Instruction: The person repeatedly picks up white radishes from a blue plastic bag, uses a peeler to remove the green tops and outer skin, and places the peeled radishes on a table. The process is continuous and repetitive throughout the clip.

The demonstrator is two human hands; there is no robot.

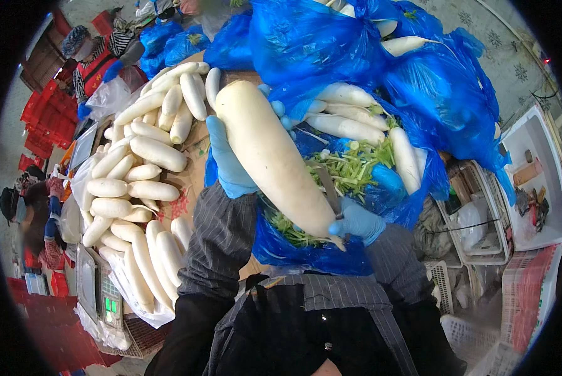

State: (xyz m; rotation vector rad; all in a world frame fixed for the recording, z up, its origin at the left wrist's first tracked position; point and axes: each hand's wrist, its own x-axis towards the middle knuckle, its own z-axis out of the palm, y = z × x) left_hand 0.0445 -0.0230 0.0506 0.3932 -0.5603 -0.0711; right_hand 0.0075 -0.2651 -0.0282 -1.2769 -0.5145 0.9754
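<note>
A large white daikon radish (271, 155) lies slanting across the middle of the view. My left hand (229, 160), in a light blue glove, holds it along its upper left side. My right hand (356, 221), gloved too, grips a knife whose blade (327, 185) stands beside the lower part of the radish; a fingertip touches its thin lower end. Cut green leaf stalks (351, 167) lie behind it on an open blue plastic bag (318, 258). More daikons (346, 128) rest in the bag at the right. A large pile of trimmed daikons (156, 152) is on the cardboard-covered surface at the left.
Full blue bags (318, 42) stand at the far side. A scale (107, 291) with a lit display is at the lower left. Plastic crates (478, 221) and a white foam box (539, 178) stand at the right. Two people (97, 66) are at the left, one (32, 211) lower down.
</note>
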